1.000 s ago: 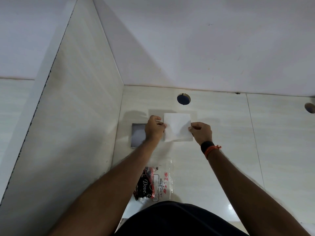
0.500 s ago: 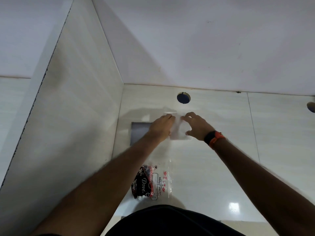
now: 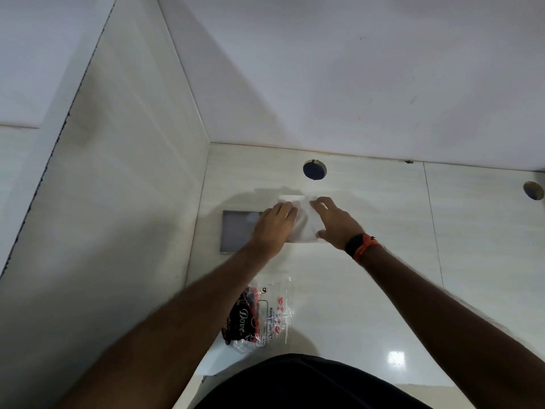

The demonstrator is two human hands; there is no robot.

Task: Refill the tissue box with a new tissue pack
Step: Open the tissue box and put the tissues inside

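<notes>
Both of our hands lie flat and open on the white tissue stack (image 3: 303, 222), left hand (image 3: 272, 228) and right hand (image 3: 333, 221) pressing it into the recessed tissue box (image 3: 236, 231) in the desk (image 3: 368, 290), so we judge the refill nearly done, with the empty wrapper (image 3: 259, 315) left to clear.

- My left hand (image 3: 275, 227) lies flat, palm down, on the left part of the white tissues (image 3: 302, 222).
- My right hand (image 3: 334, 221) lies flat on their right part, fingers spread, a black and orange band (image 3: 361, 246) on the wrist.
- The tissues sit on the pale worktop (image 3: 383, 290), partly over a grey square box (image 3: 237, 231).
- A clear wrapper (image 3: 259, 315) with dark print lies nearer me.
- A round hole (image 3: 314, 169) is beyond the tissues.
</notes>
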